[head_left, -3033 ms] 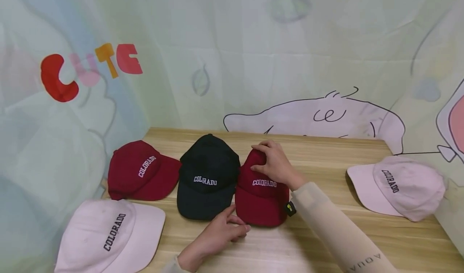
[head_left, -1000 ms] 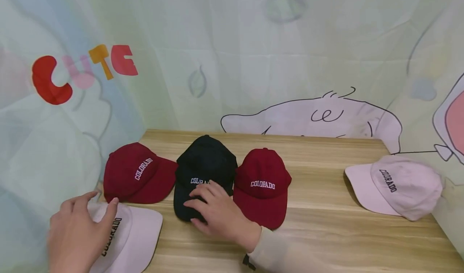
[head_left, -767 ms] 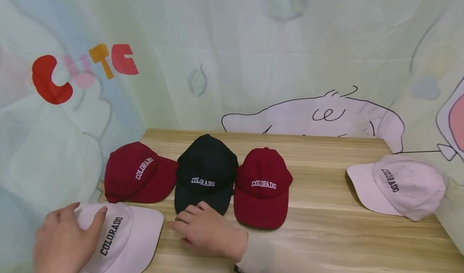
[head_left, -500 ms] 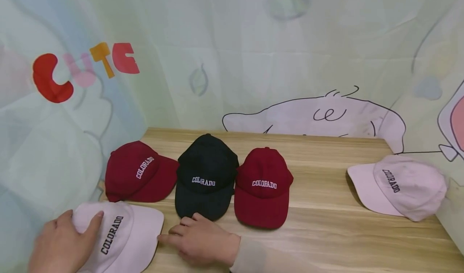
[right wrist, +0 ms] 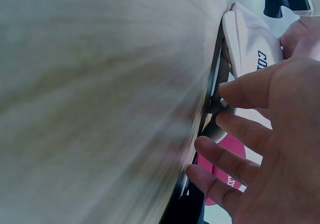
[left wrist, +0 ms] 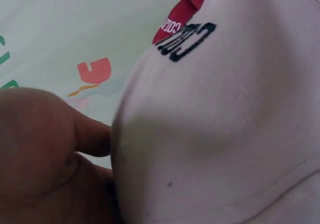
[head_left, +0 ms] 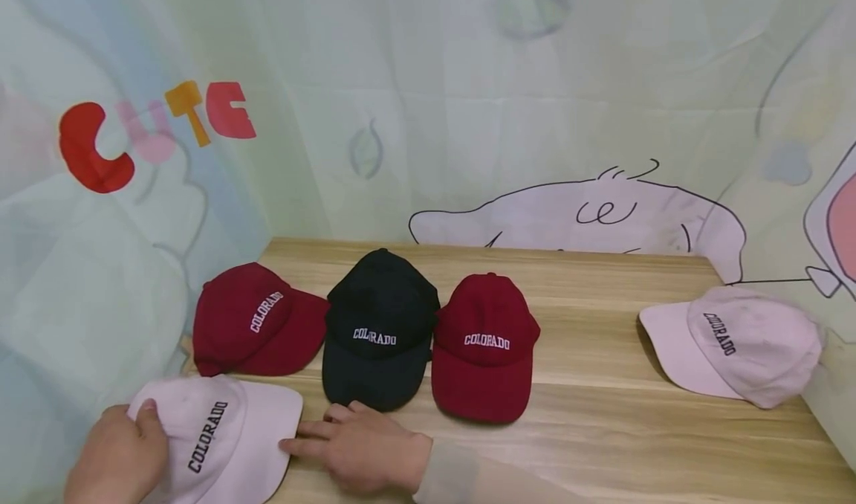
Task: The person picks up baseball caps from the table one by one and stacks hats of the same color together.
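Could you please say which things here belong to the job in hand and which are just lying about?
Apparently in the job:
left pale cap, left hand gripping it, right hand at its brim

Seemingly lying about:
black cap
left maroon cap
right maroon cap
right pale cap

Hands (head_left: 120,452) (head_left: 361,448) at nearer pale cap (head_left: 221,444)

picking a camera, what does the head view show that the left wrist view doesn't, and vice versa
Only the head view: the right hand, black cap, wooden table and far-right pink cap.

Only the left wrist view: green marks at its left edge.

Both: the left hand, the near pink cap it grips, at least part of a red cap, the letter E on the backdrop.
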